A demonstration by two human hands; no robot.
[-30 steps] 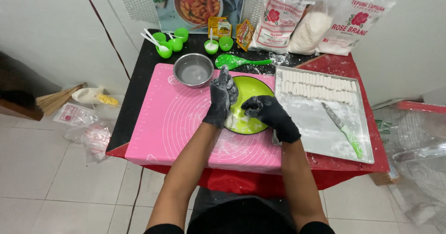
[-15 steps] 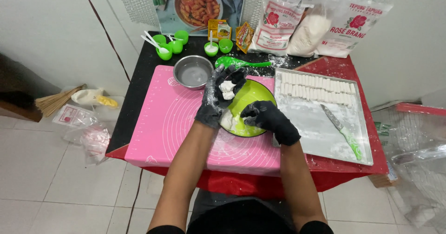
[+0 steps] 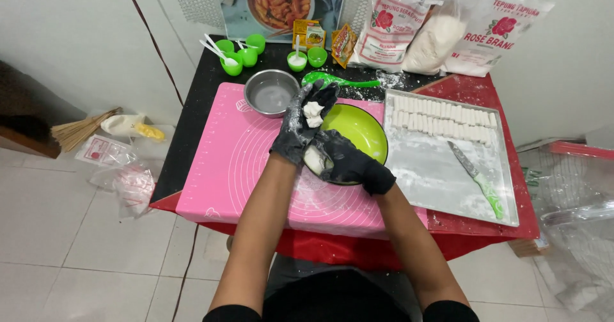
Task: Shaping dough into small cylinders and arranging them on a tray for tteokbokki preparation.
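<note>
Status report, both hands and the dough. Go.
Left hand up over the green bowl, white dough in its grip. Right hand at the bowl's near rim, touching more dough. Nothing in the way.

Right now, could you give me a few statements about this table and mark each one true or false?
1. The left hand holds a lump of white dough. True.
2. The knife lies on the pink mat. False: it lies on the floured metal tray.
3. The right hand is at the green bowl. True.
4. Both hands are bare. False: both wear black gloves.
5. The metal bowl sits on the tray. False: it sits at the mat's far edge.
</note>
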